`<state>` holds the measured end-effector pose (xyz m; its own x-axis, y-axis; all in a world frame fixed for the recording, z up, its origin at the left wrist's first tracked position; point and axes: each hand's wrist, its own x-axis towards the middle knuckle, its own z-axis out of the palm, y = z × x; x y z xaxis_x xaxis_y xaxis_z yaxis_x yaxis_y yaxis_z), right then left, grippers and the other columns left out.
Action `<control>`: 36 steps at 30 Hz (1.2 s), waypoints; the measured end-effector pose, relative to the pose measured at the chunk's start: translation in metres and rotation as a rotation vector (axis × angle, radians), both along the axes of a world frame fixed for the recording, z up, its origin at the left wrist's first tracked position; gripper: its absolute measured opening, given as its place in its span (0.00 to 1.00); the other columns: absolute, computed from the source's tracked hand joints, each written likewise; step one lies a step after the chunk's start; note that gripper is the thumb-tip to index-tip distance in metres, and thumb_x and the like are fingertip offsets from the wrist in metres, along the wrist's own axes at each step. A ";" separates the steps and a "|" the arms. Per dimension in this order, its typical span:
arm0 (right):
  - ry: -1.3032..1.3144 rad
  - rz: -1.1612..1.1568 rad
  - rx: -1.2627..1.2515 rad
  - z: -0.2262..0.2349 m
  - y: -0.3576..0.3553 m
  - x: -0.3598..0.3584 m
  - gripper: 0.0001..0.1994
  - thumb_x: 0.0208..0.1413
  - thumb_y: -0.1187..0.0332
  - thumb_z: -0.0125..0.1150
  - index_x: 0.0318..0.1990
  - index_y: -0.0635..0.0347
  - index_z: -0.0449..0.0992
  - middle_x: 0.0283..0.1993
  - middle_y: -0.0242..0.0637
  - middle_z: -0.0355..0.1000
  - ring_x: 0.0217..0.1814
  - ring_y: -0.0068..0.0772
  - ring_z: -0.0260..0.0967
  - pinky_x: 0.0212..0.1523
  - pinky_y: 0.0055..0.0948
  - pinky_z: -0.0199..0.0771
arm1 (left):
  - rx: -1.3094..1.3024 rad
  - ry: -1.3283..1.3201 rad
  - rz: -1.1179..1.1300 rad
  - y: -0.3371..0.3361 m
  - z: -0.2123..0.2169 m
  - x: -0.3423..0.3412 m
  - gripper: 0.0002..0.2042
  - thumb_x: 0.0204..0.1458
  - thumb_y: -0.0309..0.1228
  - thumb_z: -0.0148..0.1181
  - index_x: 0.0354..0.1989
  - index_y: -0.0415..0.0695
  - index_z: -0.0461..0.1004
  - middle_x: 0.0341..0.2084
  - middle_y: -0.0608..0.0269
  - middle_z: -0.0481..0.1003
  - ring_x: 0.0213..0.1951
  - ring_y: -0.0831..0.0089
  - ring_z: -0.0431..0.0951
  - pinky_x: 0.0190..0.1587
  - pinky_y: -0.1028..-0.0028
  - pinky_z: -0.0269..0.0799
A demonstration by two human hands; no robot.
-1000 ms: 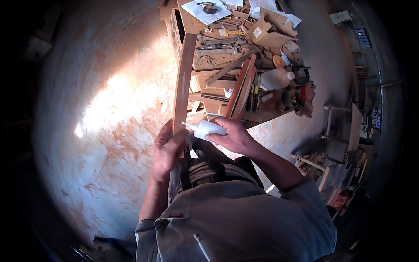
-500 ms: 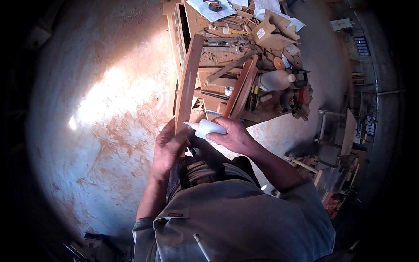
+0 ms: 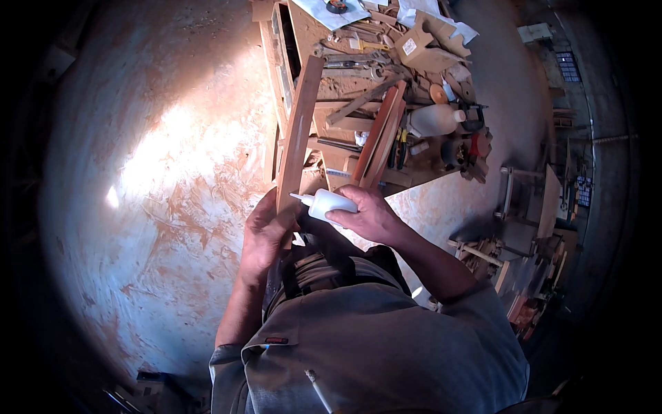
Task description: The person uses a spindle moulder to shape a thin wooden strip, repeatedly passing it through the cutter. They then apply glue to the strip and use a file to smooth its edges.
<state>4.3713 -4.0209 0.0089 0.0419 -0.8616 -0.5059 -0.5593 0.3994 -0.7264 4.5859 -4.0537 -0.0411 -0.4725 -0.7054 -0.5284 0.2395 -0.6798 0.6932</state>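
My left hand (image 3: pixel 265 224) is closed round the near end of a long, narrow wooden strip (image 3: pixel 299 131), which points up and away from me. In my right hand (image 3: pixel 372 215) is a white squeeze bottle (image 3: pixel 331 205) with a thin pointed nozzle, lying almost level. Its nozzle tip points left and is at the strip's right edge, near my left thumb; whether it touches the wood I cannot tell. The fingers under the strip and behind the bottle are partly hidden.
Ahead stands a cluttered workbench (image 3: pixel 339 88) with wrenches, reddish wood strips (image 3: pixel 378 131), a big whitish jug (image 3: pixel 434 121) and an open cardboard box (image 3: pixel 422 48). Sunlit, stained floor (image 3: pixel 172 207) lies to the left. Stacked wood and frames (image 3: pixel 531 255) stand at the right.
The bench and surroundings have shifted slightly left and up in the picture. Both hands, the strip and the bottle keep nearly the same position.
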 end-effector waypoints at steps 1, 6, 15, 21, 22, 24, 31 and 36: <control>-0.003 -0.007 0.007 0.001 0.000 0.001 0.18 0.50 0.61 0.65 0.44 0.64 0.74 0.37 0.45 0.76 0.41 0.40 0.75 0.43 0.34 0.72 | 0.004 0.007 0.012 0.000 0.001 -0.001 0.23 0.50 0.26 0.57 0.57 0.37 0.66 0.35 0.65 0.75 0.29 0.80 0.73 0.32 0.82 0.68; -0.046 -0.051 0.039 -0.002 0.004 0.002 0.18 0.50 0.60 0.65 0.43 0.64 0.74 0.37 0.45 0.76 0.40 0.38 0.75 0.42 0.33 0.72 | -0.007 -0.006 0.019 0.002 -0.002 -0.001 0.23 0.50 0.26 0.57 0.57 0.37 0.65 0.35 0.64 0.76 0.29 0.80 0.73 0.33 0.81 0.69; -0.083 -0.130 -0.022 -0.009 0.022 -0.007 0.15 0.49 0.64 0.66 0.40 0.65 0.74 0.32 0.39 0.73 0.34 0.26 0.72 0.36 0.29 0.71 | 0.029 0.012 -0.042 0.001 -0.003 -0.009 0.22 0.50 0.28 0.57 0.55 0.37 0.67 0.34 0.63 0.76 0.28 0.80 0.73 0.31 0.80 0.71; -0.108 -0.203 -0.026 -0.003 0.032 -0.014 0.18 0.49 0.61 0.65 0.41 0.67 0.74 0.33 0.46 0.75 0.36 0.35 0.75 0.38 0.32 0.72 | 0.036 0.016 -0.091 0.002 0.000 -0.019 0.21 0.50 0.29 0.57 0.53 0.38 0.67 0.33 0.63 0.75 0.28 0.80 0.73 0.30 0.80 0.71; -0.106 -0.202 -0.037 -0.003 0.033 -0.014 0.18 0.49 0.61 0.65 0.41 0.67 0.74 0.33 0.46 0.75 0.35 0.35 0.75 0.38 0.32 0.72 | 0.027 0.017 -0.097 0.003 -0.001 -0.021 0.21 0.50 0.29 0.58 0.53 0.37 0.67 0.33 0.63 0.75 0.28 0.80 0.73 0.31 0.80 0.71; -0.097 -0.192 -0.043 -0.002 0.035 -0.014 0.18 0.49 0.61 0.65 0.41 0.67 0.74 0.33 0.46 0.75 0.35 0.35 0.75 0.38 0.32 0.72 | 0.010 0.018 -0.105 0.005 -0.004 -0.022 0.21 0.50 0.30 0.58 0.53 0.37 0.68 0.33 0.63 0.75 0.28 0.80 0.73 0.31 0.80 0.71; -0.107 -0.222 0.000 -0.008 0.045 -0.012 0.18 0.48 0.60 0.65 0.40 0.65 0.74 0.33 0.45 0.74 0.35 0.36 0.75 0.38 0.32 0.71 | 0.000 -0.015 -0.126 0.010 -0.002 -0.023 0.21 0.50 0.30 0.58 0.52 0.37 0.68 0.33 0.63 0.75 0.28 0.80 0.73 0.31 0.81 0.70; -0.133 -0.230 -0.066 -0.012 0.054 -0.015 0.18 0.48 0.60 0.65 0.40 0.66 0.74 0.33 0.46 0.74 0.35 0.36 0.74 0.37 0.33 0.71 | -0.055 -0.081 -0.219 0.007 0.012 -0.028 0.20 0.50 0.31 0.56 0.52 0.36 0.68 0.33 0.63 0.74 0.27 0.80 0.72 0.31 0.81 0.69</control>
<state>4.3565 -3.9665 -0.0029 -0.0961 -0.8871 -0.4515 -0.3571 0.4541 -0.8163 4.5575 -4.0470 -0.0295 -0.5753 -0.6194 -0.5341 0.0324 -0.6698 0.7418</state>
